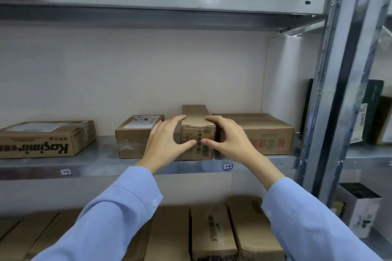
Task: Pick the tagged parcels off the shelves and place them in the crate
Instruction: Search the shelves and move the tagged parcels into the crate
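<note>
Cardboard and narrow, the parcel (198, 128) stands on the metal shelf (101, 168) between a small box (133, 135) and a wide box (263, 133). The left hand (164, 141) and right hand (230, 140) clasp its sides, fingers curled over its top, thumbs on its front.

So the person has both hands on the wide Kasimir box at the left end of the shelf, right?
Wrong box. The head view shows the left hand and the right hand on the narrow box further right on that shelf; the Kasimir box lies apart at the left end.
</note>
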Action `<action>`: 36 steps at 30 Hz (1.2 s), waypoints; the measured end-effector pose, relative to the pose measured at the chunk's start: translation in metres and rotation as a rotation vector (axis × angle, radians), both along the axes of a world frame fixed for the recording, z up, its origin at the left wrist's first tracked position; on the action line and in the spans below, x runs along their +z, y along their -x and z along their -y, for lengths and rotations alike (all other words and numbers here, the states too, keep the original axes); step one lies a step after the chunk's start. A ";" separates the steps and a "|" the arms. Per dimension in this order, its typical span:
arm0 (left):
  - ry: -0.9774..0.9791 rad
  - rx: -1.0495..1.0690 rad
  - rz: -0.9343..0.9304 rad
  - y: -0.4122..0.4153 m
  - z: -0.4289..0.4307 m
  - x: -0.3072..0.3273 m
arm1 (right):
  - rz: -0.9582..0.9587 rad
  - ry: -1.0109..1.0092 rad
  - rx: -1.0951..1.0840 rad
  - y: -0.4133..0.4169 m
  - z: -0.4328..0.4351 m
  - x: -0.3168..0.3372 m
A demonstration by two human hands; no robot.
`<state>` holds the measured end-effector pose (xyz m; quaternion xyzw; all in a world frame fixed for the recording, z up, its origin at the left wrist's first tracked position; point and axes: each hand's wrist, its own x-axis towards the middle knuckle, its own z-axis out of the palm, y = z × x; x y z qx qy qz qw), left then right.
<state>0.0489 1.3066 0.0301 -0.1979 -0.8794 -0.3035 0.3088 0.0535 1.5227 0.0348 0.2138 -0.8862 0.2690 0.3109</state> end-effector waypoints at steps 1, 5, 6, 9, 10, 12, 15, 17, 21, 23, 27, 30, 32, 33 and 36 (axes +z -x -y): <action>-0.035 -0.026 -0.004 -0.002 0.000 0.003 | -0.009 0.029 0.012 -0.001 0.001 0.002; -0.194 -0.176 -0.042 -0.007 0.001 0.015 | -0.034 0.165 0.077 -0.009 0.007 0.009; -0.230 -0.205 -0.043 -0.008 0.002 0.019 | -0.046 0.197 0.088 -0.011 0.010 0.011; -0.343 -0.278 -0.014 -0.012 0.000 0.028 | -0.086 0.256 0.109 -0.016 0.016 0.018; -0.385 -0.304 0.000 -0.013 -0.001 0.031 | -0.086 0.273 0.122 -0.016 0.017 0.019; -0.448 -0.343 0.008 -0.015 -0.001 0.034 | -0.067 0.305 0.154 -0.019 0.018 0.023; -0.479 -0.356 0.002 -0.015 0.000 0.036 | -0.038 0.327 0.164 -0.022 0.020 0.027; -0.487 -0.360 0.011 -0.013 0.001 0.036 | -0.006 0.341 0.160 -0.025 0.022 0.029; -0.494 -0.383 0.056 -0.007 0.005 0.038 | 0.053 0.422 0.200 -0.027 0.026 0.032; -0.493 -0.420 0.087 -0.004 0.008 0.038 | 0.058 0.426 0.204 -0.026 0.026 0.032; -0.449 -0.486 0.126 -0.001 0.011 0.039 | 0.087 0.406 0.227 -0.024 0.023 0.031; -0.361 -0.465 0.099 0.001 0.009 0.037 | 0.107 0.375 0.238 -0.024 0.022 0.031; -0.363 -0.457 0.103 0.003 0.007 0.036 | 0.119 0.347 0.230 -0.022 0.021 0.031; -0.384 -0.451 0.113 0.004 0.007 0.036 | 0.114 0.330 0.222 -0.021 0.020 0.030; -0.447 -0.443 0.146 0.006 0.006 0.037 | 0.096 0.309 0.186 -0.016 0.019 0.029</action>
